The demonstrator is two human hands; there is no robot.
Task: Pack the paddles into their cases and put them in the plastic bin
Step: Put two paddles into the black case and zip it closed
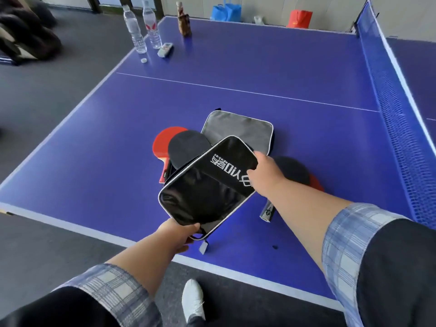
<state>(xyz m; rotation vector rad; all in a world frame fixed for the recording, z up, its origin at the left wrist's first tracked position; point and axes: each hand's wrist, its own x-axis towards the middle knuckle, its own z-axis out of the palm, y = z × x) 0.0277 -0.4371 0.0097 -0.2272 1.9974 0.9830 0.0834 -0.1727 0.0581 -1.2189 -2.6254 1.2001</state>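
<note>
A black paddle case (207, 185) with white lettering and grey piping is lifted above the blue table (94, 161). My left hand (181, 234) grips its near corner and my right hand (262, 173) grips its far right edge. Behind it a second case (238, 131) lies flat, grey side up. To the left, a black-faced paddle (186, 147) lies on top of a red-faced paddle (162, 142). Under my right forearm lies another paddle (297, 171), black with a red edge, its handle (267, 212) pointing toward me. No plastic bin is in view.
At the far left corner stand two water bottles (141, 29), a brown bottle (184, 22) and a small white device (165, 49). The net (389, 90) runs along the right. Blue and red bags (226, 11) sit on the floor beyond. My white shoe (193, 300) is below the table edge.
</note>
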